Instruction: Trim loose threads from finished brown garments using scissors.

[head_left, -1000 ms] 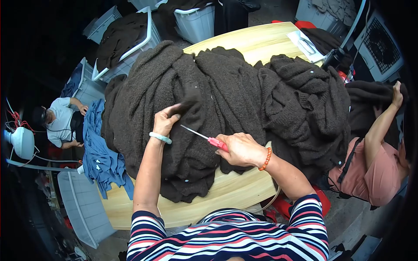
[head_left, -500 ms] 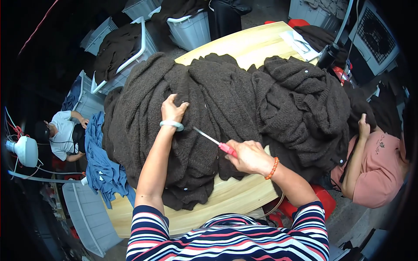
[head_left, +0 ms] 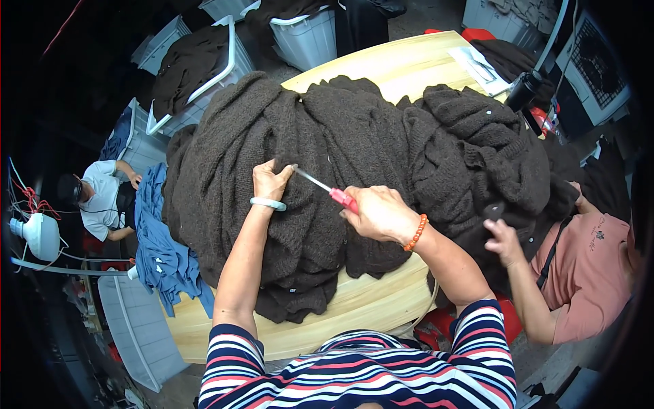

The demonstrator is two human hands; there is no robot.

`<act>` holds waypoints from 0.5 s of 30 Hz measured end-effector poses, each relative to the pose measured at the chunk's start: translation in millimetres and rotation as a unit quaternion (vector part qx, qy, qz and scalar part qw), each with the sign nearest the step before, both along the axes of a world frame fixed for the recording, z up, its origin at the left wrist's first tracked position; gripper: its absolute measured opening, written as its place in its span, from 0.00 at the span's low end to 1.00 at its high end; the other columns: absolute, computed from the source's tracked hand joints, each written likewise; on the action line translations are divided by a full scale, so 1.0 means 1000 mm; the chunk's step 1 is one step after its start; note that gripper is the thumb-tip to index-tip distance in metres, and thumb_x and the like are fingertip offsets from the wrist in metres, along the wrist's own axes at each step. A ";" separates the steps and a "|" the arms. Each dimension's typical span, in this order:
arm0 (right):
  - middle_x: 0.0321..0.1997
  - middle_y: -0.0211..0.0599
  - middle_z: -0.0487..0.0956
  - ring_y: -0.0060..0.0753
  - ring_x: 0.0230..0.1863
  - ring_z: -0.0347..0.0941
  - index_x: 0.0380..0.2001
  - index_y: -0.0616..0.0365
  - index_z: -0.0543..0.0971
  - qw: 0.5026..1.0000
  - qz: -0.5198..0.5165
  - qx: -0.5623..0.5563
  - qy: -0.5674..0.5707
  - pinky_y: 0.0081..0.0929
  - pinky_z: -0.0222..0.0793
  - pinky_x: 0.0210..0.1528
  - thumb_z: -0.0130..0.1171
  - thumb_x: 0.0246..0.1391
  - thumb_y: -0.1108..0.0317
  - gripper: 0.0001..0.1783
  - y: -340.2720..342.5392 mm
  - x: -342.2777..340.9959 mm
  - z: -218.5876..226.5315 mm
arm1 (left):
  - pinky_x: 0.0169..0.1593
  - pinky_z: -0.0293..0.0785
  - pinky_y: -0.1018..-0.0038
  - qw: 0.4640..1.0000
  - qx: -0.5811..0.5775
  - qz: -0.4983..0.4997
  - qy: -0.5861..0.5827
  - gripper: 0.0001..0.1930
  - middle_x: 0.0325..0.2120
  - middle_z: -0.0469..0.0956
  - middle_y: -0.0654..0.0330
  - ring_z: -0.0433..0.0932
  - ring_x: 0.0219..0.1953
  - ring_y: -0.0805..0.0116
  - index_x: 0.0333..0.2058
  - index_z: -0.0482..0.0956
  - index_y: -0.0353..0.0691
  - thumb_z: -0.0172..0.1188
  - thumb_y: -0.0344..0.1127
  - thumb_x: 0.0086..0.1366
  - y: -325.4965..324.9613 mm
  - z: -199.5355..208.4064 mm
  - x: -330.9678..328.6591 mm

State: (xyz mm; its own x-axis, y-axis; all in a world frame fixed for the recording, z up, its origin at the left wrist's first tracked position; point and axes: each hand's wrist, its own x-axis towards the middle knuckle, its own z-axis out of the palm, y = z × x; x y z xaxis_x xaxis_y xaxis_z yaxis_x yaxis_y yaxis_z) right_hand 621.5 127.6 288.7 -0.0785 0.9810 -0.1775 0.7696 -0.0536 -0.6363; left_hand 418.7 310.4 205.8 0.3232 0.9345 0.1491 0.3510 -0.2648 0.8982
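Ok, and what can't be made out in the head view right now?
In the head view:
- Left hand: fingertips hidden among folds of the dark knitwear.
- Red-handled tool: tip too small to tell whether it touches cloth; handle's rear hidden by the right hand.
- Co-worker's hand, right side: blurred, as is the dark thing by it.
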 end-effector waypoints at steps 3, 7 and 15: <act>0.35 0.53 0.81 0.58 0.42 0.78 0.45 0.56 0.76 0.998 0.054 -0.010 0.009 0.49 0.72 0.47 0.59 0.56 0.57 0.18 -0.001 -0.004 0.003 | 0.33 0.74 0.77 1.000 0.006 -0.009 0.027 0.07 0.23 0.83 0.64 0.75 0.26 0.80 0.31 0.84 0.30 0.68 0.29 0.57 0.007 -0.004 -0.008; 0.34 0.54 0.81 0.59 0.41 0.78 0.44 0.56 0.76 1.000 0.012 0.007 0.016 0.49 0.72 0.45 0.59 0.55 0.57 0.17 -0.018 0.005 0.000 | 0.37 0.73 0.80 1.000 -0.008 -0.028 -0.004 0.10 0.31 0.83 0.65 0.75 0.31 0.80 0.38 0.82 0.29 0.68 0.28 0.59 -0.006 0.001 -0.015; 0.28 0.51 0.80 0.57 0.35 0.79 0.40 0.54 0.76 0.998 0.064 0.003 0.007 0.49 0.73 0.40 0.59 0.55 0.58 0.14 -0.048 -0.017 -0.005 | 0.36 0.73 0.77 0.997 -0.076 0.010 0.012 0.06 0.28 0.82 0.64 0.74 0.30 0.80 0.32 0.81 0.29 0.65 0.27 0.61 -0.071 -0.007 -0.065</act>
